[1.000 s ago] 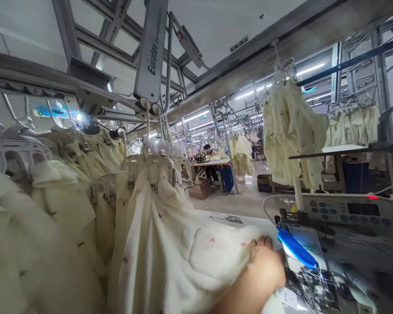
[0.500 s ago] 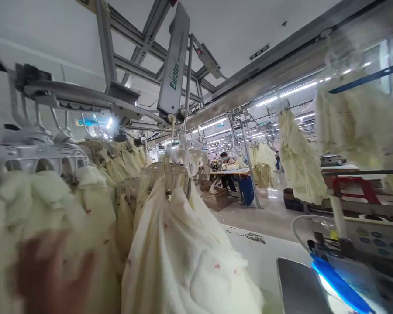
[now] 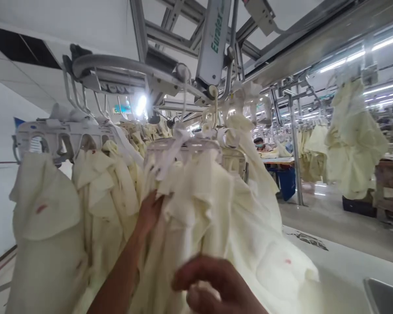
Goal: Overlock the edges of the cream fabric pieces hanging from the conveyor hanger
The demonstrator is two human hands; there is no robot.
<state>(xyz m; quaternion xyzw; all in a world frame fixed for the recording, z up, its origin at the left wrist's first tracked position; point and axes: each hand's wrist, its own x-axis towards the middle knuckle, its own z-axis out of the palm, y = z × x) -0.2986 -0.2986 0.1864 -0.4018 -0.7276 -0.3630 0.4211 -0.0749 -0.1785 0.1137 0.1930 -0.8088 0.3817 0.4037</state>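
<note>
A cream garment [image 3: 249,226] with small red marks hangs from a white clip hanger [image 3: 183,146] under the overhead conveyor arm [image 3: 214,39]. My left hand [image 3: 149,213] reaches up and grips the garment's top edge just below the hanger, its fingers partly buried in the cloth. Low in the view, my right hand [image 3: 212,283] is blurred and lies against the lower cloth with curled fingers. What those fingers hold is hidden.
More cream garments [image 3: 46,218] hang in a row on white hangers [image 3: 52,135] to the left. A white table [image 3: 347,261] with a grey plate [image 3: 386,296] lies at the lower right. Another bundle [image 3: 353,139] hangs at the right. A person [image 3: 260,144] works far behind.
The view has swung up and to the left, away from the sewing machine. My left hand has risen to the garment's top. My right hand has come back into view at the bottom.
</note>
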